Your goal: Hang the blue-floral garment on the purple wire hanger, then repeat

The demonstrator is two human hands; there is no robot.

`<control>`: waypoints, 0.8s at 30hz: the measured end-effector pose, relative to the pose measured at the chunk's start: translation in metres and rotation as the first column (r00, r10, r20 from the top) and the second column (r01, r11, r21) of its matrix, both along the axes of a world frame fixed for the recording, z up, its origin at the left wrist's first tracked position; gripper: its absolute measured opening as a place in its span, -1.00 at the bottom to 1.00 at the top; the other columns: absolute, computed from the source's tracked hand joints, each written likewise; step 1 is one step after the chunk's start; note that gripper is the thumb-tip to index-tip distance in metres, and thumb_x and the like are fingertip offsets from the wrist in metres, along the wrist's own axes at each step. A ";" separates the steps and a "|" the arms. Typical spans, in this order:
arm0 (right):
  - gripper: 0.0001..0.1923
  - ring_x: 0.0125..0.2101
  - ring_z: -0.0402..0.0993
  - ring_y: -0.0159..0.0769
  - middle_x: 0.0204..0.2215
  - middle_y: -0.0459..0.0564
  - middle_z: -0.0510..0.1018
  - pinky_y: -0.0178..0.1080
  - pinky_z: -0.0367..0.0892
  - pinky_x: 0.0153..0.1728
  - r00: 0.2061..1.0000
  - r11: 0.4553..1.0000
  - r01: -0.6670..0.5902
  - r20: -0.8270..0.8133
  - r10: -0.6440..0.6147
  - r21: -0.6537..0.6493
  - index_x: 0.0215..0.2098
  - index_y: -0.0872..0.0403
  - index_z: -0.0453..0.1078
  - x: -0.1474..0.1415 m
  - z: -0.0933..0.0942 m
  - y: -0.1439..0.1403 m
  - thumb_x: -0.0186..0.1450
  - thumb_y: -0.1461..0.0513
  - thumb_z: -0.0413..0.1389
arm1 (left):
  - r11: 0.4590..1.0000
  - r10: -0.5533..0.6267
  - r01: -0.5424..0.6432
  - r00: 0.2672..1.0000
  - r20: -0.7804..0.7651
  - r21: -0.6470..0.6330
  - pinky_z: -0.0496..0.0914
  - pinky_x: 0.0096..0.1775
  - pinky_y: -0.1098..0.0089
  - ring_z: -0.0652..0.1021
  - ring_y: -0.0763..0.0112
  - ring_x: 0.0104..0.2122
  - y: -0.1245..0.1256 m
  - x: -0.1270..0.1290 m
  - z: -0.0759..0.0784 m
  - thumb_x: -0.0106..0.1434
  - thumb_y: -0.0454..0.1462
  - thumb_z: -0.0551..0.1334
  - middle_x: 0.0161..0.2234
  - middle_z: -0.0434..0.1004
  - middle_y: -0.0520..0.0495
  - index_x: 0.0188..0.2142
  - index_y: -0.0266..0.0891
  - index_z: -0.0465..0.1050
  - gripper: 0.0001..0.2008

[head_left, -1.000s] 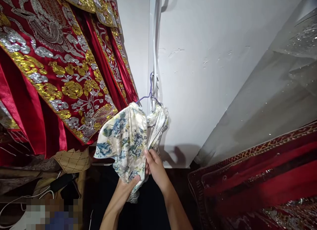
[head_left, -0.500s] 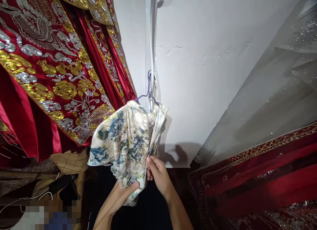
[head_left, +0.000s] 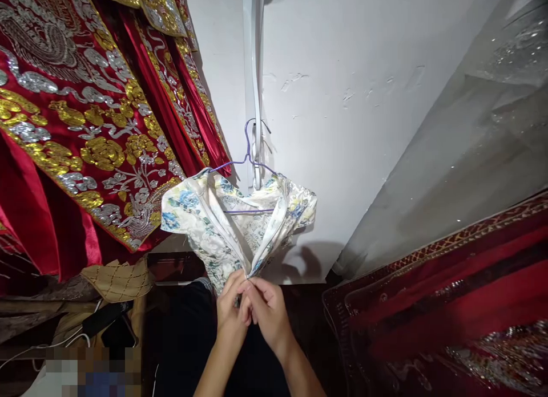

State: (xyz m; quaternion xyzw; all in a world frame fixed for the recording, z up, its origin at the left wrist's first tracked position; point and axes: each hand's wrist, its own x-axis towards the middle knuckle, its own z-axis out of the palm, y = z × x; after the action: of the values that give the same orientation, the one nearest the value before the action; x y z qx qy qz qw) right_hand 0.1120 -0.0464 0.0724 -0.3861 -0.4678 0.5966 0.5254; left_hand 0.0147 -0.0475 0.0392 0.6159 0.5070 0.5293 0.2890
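I am pinching the soft, slippery white floral satin garment below its purple wire hanger; left hand and right hand grips both closed on the opening edges.

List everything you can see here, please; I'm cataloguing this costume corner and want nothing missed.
floral garment: one, cream with blue and yellow flowers, on the hanger, open down the front
hanger: one, purple wire, hooked at the white strip on the wall
white strip: one, running down the wall corner
wall: white, scuffed, behind the garment
red robes: several layers, red with gold and silver embroidery, hanging at left
red cloth: dark red with gold trim, lower right
clear sheet: one, greyish, upper right
tan quilted cloth: one, lower left
white cable: lower left
left hand: pinching the garment's lower front edges
right hand: pinching the same spot, touching the left hand
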 end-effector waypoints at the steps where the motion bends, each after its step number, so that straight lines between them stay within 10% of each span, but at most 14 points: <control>1: -0.61 -0.74 0.26 -0.41 -0.74 -0.12 0.43 -0.36 0.14 -0.67 1.000 1.000 -0.016 0.000 0.016 0.004 -0.48 0.08 0.37 -0.001 0.002 -0.001 0.35 -0.03 0.11 | 0.998 -0.065 0.065 0.998 0.023 -0.023 0.44 -0.05 0.25 0.54 0.13 -0.09 0.003 -0.001 0.004 0.36 -0.17 0.16 -0.10 0.52 -0.18 -0.10 -0.17 0.59 -0.73; 6: -0.64 -0.78 0.29 -0.43 -0.74 -0.08 0.49 -0.41 0.05 -0.76 0.999 0.999 0.028 -0.016 -0.029 -0.020 -0.45 0.13 0.47 0.014 0.038 0.025 0.31 0.02 0.13 | 0.982 -0.189 0.189 0.982 0.013 -0.004 0.40 -0.22 0.32 0.51 0.24 -0.30 0.015 -0.013 0.008 0.36 -0.18 0.16 -0.33 0.49 -0.11 -0.34 -0.19 0.58 -0.75; 15: -0.75 -0.75 0.39 -0.45 -0.70 -0.01 0.54 -0.48 0.09 -0.80 0.998 0.982 0.068 0.004 -0.070 0.177 -0.47 0.21 0.53 0.032 0.173 0.101 0.20 0.16 0.21 | 0.932 -0.362 0.352 0.883 -0.298 -0.089 0.25 -0.36 0.41 0.42 0.37 -0.40 0.023 -0.015 0.004 0.39 -0.34 0.01 -0.44 0.32 -0.05 -0.52 -0.23 0.35 -0.66; 20: -0.76 -0.76 0.37 -0.47 -0.69 -0.09 0.53 -0.47 0.15 -0.77 0.989 0.956 0.140 -0.078 -0.124 0.257 -0.43 0.14 0.47 0.029 0.161 0.101 0.25 0.12 0.14 | 0.888 -0.454 0.438 0.785 -0.421 -0.141 0.34 -0.26 0.37 0.49 0.31 -0.33 0.036 -0.019 0.046 0.37 -0.35 0.07 -0.32 0.49 -0.08 -0.26 -0.21 0.54 -0.75; 24: -0.77 -0.75 0.34 -0.48 -0.71 -0.12 0.50 -0.45 0.18 -0.74 0.996 0.955 0.090 0.004 -0.094 0.284 -0.45 0.11 0.44 0.036 0.147 0.094 0.29 0.15 0.09 | 0.949 -0.247 0.284 0.940 -0.237 0.140 0.39 -0.02 0.25 0.56 0.22 -0.11 0.061 -0.029 0.115 0.42 -0.24 0.13 -0.08 0.59 -0.11 0.22 -0.11 0.40 -0.60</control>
State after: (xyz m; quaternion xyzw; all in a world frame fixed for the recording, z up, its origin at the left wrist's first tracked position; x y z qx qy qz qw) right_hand 0.1476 0.0481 0.2190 -0.3333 -0.5345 0.4950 0.5985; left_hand -0.0138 0.0136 0.1540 0.7552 0.3999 0.4569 0.2470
